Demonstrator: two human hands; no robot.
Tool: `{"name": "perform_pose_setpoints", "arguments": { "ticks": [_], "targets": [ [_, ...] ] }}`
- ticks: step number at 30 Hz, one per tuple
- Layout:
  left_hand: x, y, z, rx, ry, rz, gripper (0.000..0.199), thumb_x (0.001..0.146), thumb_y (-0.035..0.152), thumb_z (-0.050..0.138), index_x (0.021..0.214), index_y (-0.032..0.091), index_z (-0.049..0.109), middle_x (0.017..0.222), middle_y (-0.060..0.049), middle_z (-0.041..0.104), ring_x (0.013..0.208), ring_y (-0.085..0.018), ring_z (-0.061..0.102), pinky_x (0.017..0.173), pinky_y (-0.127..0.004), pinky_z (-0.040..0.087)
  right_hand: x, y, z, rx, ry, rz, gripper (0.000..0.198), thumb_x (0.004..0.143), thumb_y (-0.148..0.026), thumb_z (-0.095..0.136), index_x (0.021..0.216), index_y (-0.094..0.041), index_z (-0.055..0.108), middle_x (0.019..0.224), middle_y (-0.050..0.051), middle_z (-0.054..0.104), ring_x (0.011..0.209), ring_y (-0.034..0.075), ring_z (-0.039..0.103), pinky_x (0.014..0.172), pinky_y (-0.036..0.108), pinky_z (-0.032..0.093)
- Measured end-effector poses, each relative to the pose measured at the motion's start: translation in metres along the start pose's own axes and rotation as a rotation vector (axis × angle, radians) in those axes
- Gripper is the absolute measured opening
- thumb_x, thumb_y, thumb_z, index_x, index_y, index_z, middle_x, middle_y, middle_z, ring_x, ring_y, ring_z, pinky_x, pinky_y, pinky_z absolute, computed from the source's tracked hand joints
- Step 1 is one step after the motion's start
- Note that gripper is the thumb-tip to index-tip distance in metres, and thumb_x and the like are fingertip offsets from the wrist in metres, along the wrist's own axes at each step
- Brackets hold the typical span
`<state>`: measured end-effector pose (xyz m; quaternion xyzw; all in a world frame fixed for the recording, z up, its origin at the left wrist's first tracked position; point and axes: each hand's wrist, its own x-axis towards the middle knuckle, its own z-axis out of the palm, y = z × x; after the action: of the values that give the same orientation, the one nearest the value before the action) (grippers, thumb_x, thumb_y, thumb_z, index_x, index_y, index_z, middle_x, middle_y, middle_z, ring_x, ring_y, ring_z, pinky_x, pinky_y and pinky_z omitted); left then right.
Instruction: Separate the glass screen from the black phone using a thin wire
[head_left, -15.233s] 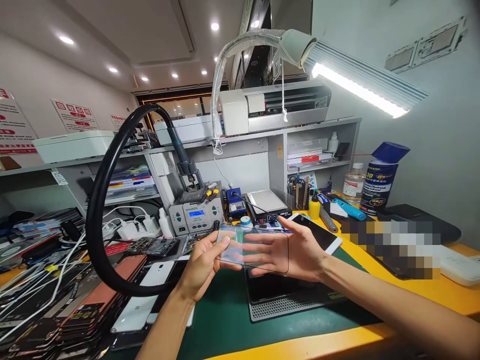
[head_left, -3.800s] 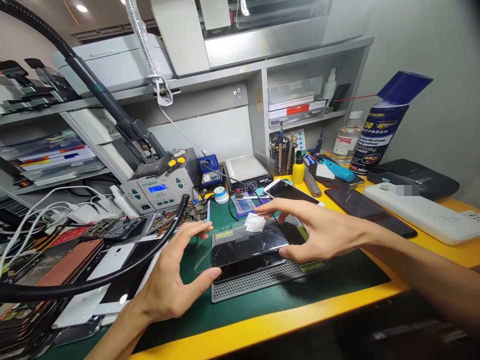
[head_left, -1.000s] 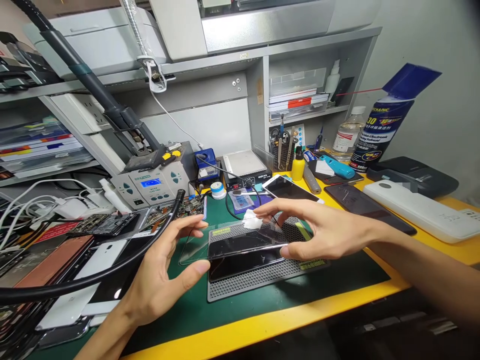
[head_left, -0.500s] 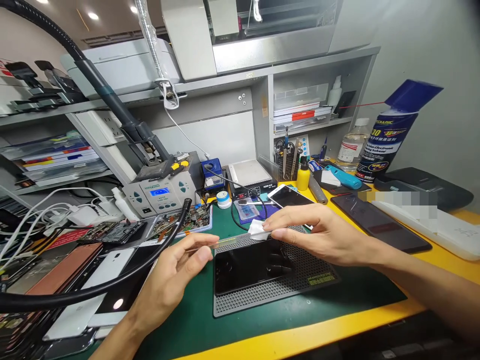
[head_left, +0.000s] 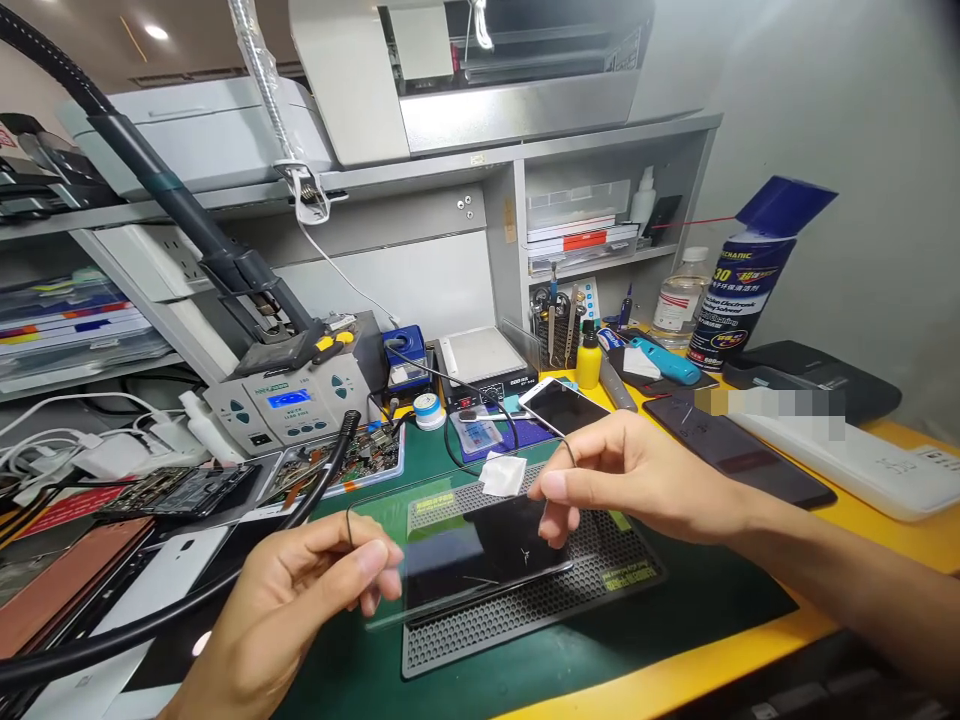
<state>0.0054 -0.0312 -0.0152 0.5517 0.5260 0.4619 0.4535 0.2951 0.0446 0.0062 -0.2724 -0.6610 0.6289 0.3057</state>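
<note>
A clear screen protector (head_left: 386, 505), thin and rectangular, spans the space between my hands, tilted over a black phone (head_left: 495, 550). My left hand (head_left: 292, 590) pinches its left end between thumb and fingers. At the right end, my right hand (head_left: 637, 480) grips it the same way. The phone lies screen up on a grey perforated mat (head_left: 442, 648) and shows through the protector. Just behind it, a small folded white wipe (head_left: 502, 475) rests at the mat's back edge.
A black hose (head_left: 225, 590) crosses the left side above several phone parts. Behind stand a soldering station (head_left: 289, 410) and a hot plate (head_left: 484, 365). To the right are a white phone (head_left: 566, 405), a dark phone (head_left: 735, 450), a yellow bottle (head_left: 589, 360) and a spray can (head_left: 739, 300).
My view has shifted right. The screen protector has tilted toward me, showing its face. My right hand has moved off the wipe and now pinches the protector's right end.
</note>
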Motion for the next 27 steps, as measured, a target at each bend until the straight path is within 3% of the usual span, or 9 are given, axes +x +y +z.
{"name": "perform_pose_setpoints", "arguments": {
  "ticks": [6, 12, 17, 19, 21, 24, 27],
  "targets": [
    [-0.001, -0.003, -0.004, -0.019, -0.047, 0.009, 0.035, 0.082, 0.048, 0.071, 0.06, 0.021, 0.068, 0.059, -0.002, 0.063, 0.07, -0.015, 0.055, 0.068, -0.023, 0.043, -0.002, -0.001, -0.002, 0.047, -0.033, 0.06, 0.025, 0.085, -0.037, 0.077, 0.082, -0.013, 0.077, 0.074, 0.007, 0.08, 0.065, 0.013, 0.071, 0.065, 0.024, 0.054],
    [-0.003, -0.001, -0.004, -0.077, -0.095, -0.031, 0.031, 0.082, 0.048, 0.071, 0.068, 0.021, 0.071, 0.05, -0.001, 0.06, 0.06, -0.014, 0.047, 0.059, -0.026, 0.036, -0.001, -0.001, -0.002, 0.074, -0.076, 0.094, 0.024, 0.086, -0.036, 0.076, 0.084, -0.012, 0.076, 0.076, 0.007, 0.08, 0.067, 0.015, 0.074, 0.069, 0.027, 0.056],
    [-0.005, 0.002, -0.001, -0.109, -0.096, -0.033, 0.032, 0.081, 0.047, 0.071, 0.063, 0.021, 0.068, 0.047, -0.001, 0.058, 0.058, -0.014, 0.046, 0.057, -0.025, 0.036, -0.003, 0.002, -0.004, 0.105, -0.112, 0.107, 0.024, 0.089, -0.035, 0.073, 0.086, -0.011, 0.075, 0.078, 0.008, 0.08, 0.068, 0.017, 0.075, 0.07, 0.028, 0.056],
    [-0.006, 0.0, 0.0, -0.09, -0.044, -0.018, 0.032, 0.081, 0.047, 0.072, 0.062, 0.021, 0.068, 0.051, -0.001, 0.06, 0.06, -0.015, 0.05, 0.059, -0.025, 0.04, -0.002, 0.003, -0.003, 0.103, -0.109, 0.109, 0.028, 0.089, -0.038, 0.072, 0.088, -0.011, 0.075, 0.078, 0.01, 0.08, 0.067, 0.018, 0.075, 0.068, 0.029, 0.056],
    [-0.007, -0.004, 0.001, -0.039, 0.085, 0.007, 0.027, 0.08, 0.046, 0.074, 0.068, 0.022, 0.071, 0.063, -0.001, 0.066, 0.068, -0.016, 0.057, 0.063, -0.024, 0.046, -0.002, 0.002, -0.001, 0.058, -0.06, 0.083, 0.029, 0.089, -0.04, 0.073, 0.088, -0.011, 0.075, 0.077, 0.009, 0.079, 0.066, 0.016, 0.073, 0.066, 0.027, 0.055],
    [-0.01, -0.011, 0.002, 0.043, 0.286, 0.064, 0.02, 0.078, 0.043, 0.076, 0.084, 0.024, 0.076, 0.086, -0.001, 0.073, 0.078, -0.018, 0.066, 0.071, -0.025, 0.054, 0.0, -0.001, 0.004, -0.071, 0.094, -0.013, 0.024, 0.085, -0.038, 0.076, 0.085, -0.014, 0.077, 0.077, 0.006, 0.079, 0.069, 0.014, 0.07, 0.066, 0.024, 0.054],
    [-0.011, -0.017, 0.004, 0.169, 0.364, 0.232, 0.015, 0.081, 0.039, 0.074, 0.09, 0.027, 0.077, 0.093, 0.0, 0.074, 0.084, -0.021, 0.069, 0.083, -0.03, 0.057, -0.001, -0.003, 0.008, -0.208, 0.233, -0.129, 0.021, 0.084, -0.037, 0.077, 0.085, -0.016, 0.079, 0.082, 0.006, 0.079, 0.077, 0.017, 0.071, 0.071, 0.027, 0.055]
  ]
}}
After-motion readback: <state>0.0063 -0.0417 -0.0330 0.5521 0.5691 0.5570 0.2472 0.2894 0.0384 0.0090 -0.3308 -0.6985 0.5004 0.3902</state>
